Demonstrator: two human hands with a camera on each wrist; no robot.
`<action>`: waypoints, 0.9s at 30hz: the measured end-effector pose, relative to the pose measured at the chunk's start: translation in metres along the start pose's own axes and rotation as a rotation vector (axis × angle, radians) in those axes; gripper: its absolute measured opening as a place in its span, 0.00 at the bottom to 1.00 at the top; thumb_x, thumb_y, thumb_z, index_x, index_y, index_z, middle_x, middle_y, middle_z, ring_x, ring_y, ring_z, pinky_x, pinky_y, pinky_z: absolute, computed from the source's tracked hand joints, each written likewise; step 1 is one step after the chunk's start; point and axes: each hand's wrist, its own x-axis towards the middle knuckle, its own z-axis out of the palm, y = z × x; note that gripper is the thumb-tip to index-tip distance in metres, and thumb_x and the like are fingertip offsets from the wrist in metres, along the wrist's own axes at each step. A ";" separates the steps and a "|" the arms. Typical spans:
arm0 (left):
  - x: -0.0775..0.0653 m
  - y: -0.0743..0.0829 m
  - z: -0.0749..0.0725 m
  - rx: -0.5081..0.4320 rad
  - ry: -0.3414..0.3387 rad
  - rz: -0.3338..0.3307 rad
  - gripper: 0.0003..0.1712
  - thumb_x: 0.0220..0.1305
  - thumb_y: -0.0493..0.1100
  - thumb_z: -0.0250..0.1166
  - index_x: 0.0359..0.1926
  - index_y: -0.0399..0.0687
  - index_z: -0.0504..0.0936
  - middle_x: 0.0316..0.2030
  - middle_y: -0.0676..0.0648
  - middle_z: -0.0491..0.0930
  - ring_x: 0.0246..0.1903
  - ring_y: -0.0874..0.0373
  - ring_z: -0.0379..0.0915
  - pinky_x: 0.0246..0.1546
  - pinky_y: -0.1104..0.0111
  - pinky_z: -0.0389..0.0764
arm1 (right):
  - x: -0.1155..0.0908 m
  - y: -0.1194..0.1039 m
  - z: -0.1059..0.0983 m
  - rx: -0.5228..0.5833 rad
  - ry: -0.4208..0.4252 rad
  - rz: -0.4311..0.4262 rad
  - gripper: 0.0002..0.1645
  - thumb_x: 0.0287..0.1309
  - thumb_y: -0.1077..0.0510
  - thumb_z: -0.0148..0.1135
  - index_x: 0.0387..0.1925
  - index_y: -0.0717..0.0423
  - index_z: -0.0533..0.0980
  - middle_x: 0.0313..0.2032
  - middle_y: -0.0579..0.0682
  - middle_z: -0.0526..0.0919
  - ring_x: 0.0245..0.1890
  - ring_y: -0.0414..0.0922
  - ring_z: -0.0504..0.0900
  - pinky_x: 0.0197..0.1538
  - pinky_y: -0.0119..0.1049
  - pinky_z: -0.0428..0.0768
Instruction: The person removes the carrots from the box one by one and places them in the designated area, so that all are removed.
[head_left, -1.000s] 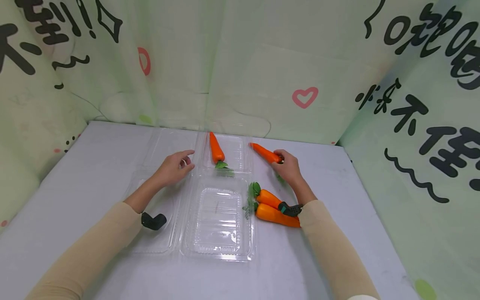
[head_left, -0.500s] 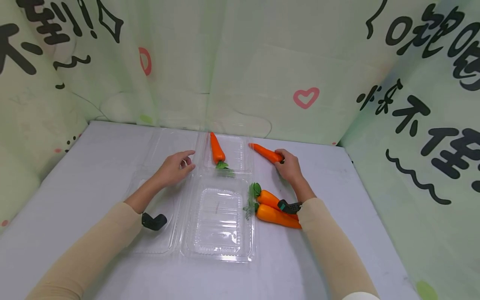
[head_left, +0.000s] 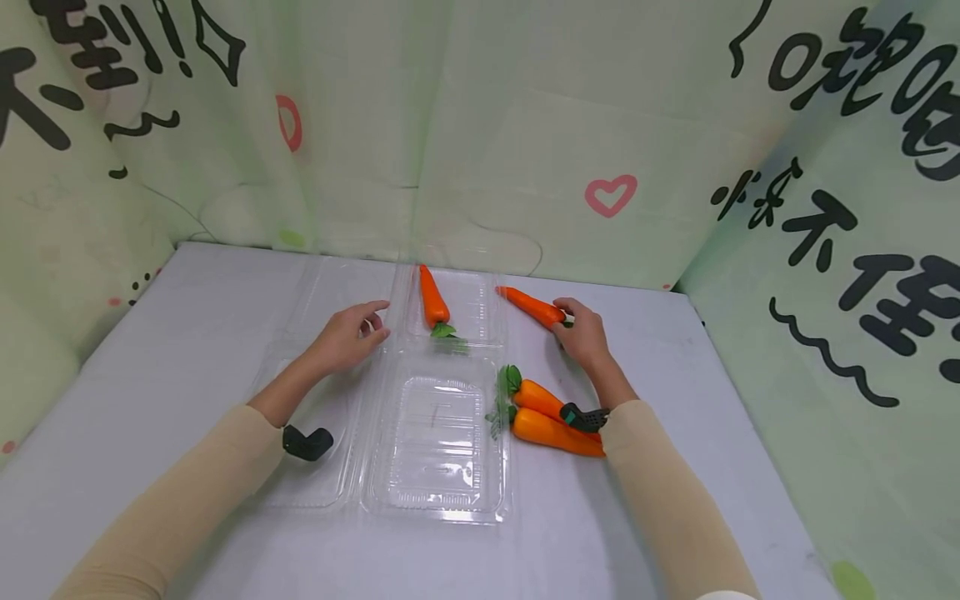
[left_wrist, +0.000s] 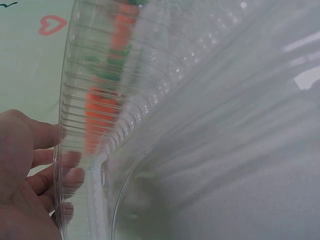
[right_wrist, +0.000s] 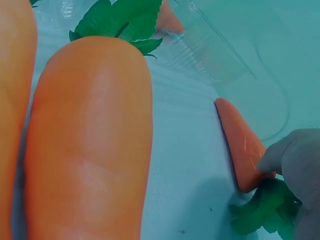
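My right hand [head_left: 587,333] pinches an orange carrot [head_left: 528,304] at its leafy end, the carrot lying on the table with its tip pointing far left. The right wrist view shows a fingertip on that carrot [right_wrist: 240,145] beside its green leaves [right_wrist: 267,207]. My left hand [head_left: 345,340], its fingers loosely bent, holds nothing near the inner edge of the far clear plastic box [head_left: 480,308]. Its fingertips appear through the clear wall [left_wrist: 70,110] in the left wrist view; contact is unclear. Another carrot [head_left: 432,296] lies in that box, leaves towards me.
A nearer open clear plastic box [head_left: 435,433] has its lid [head_left: 315,467] spread to the left. Two thicker carrots [head_left: 555,432] lie side by side right of it, partly under my right wrist. A printed curtain [head_left: 495,125] stands behind the table.
My right hand has shifted slightly to the right at the carrot's leafy end. The carrot's tip has moved slightly left. My left hand stays in place.
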 end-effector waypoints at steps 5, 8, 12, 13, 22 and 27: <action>0.000 0.000 0.000 0.002 -0.001 -0.003 0.30 0.69 0.43 0.58 0.68 0.38 0.65 0.44 0.40 0.78 0.42 0.49 0.71 0.43 0.63 0.76 | -0.006 0.000 -0.004 0.021 0.012 -0.022 0.26 0.65 0.61 0.55 0.65 0.55 0.68 0.65 0.59 0.70 0.67 0.57 0.65 0.71 0.53 0.65; 0.000 0.000 0.001 0.002 -0.004 -0.015 0.30 0.69 0.43 0.58 0.69 0.39 0.64 0.45 0.40 0.78 0.43 0.49 0.71 0.43 0.63 0.76 | -0.010 0.000 -0.006 0.024 0.021 -0.035 0.26 0.66 0.61 0.55 0.65 0.55 0.68 0.65 0.59 0.70 0.67 0.57 0.65 0.70 0.53 0.65; 0.001 0.000 0.001 0.003 -0.011 -0.028 0.30 0.69 0.43 0.57 0.69 0.40 0.63 0.45 0.40 0.78 0.43 0.49 0.71 0.44 0.63 0.77 | -0.016 -0.001 -0.009 0.025 0.042 -0.054 0.26 0.65 0.59 0.57 0.64 0.54 0.69 0.64 0.57 0.71 0.67 0.56 0.66 0.70 0.53 0.66; 0.001 0.000 0.001 0.003 -0.013 -0.032 0.31 0.69 0.43 0.57 0.70 0.40 0.63 0.45 0.41 0.78 0.43 0.49 0.71 0.44 0.63 0.77 | -0.018 -0.001 -0.010 0.024 0.044 -0.065 0.26 0.65 0.59 0.57 0.64 0.54 0.69 0.64 0.57 0.72 0.67 0.56 0.66 0.70 0.54 0.65; 0.001 0.001 0.001 0.009 -0.012 -0.033 0.31 0.69 0.43 0.58 0.70 0.40 0.63 0.45 0.41 0.78 0.43 0.49 0.71 0.44 0.64 0.77 | -0.037 -0.006 -0.015 0.070 0.058 -0.125 0.23 0.64 0.59 0.59 0.61 0.56 0.72 0.58 0.57 0.77 0.60 0.54 0.74 0.65 0.51 0.72; 0.001 0.001 0.001 0.015 -0.012 -0.029 0.31 0.69 0.44 0.58 0.70 0.40 0.63 0.46 0.40 0.78 0.43 0.50 0.71 0.44 0.63 0.77 | -0.047 -0.004 -0.017 0.087 0.019 -0.156 0.22 0.64 0.59 0.60 0.59 0.59 0.73 0.53 0.58 0.80 0.52 0.53 0.77 0.59 0.50 0.78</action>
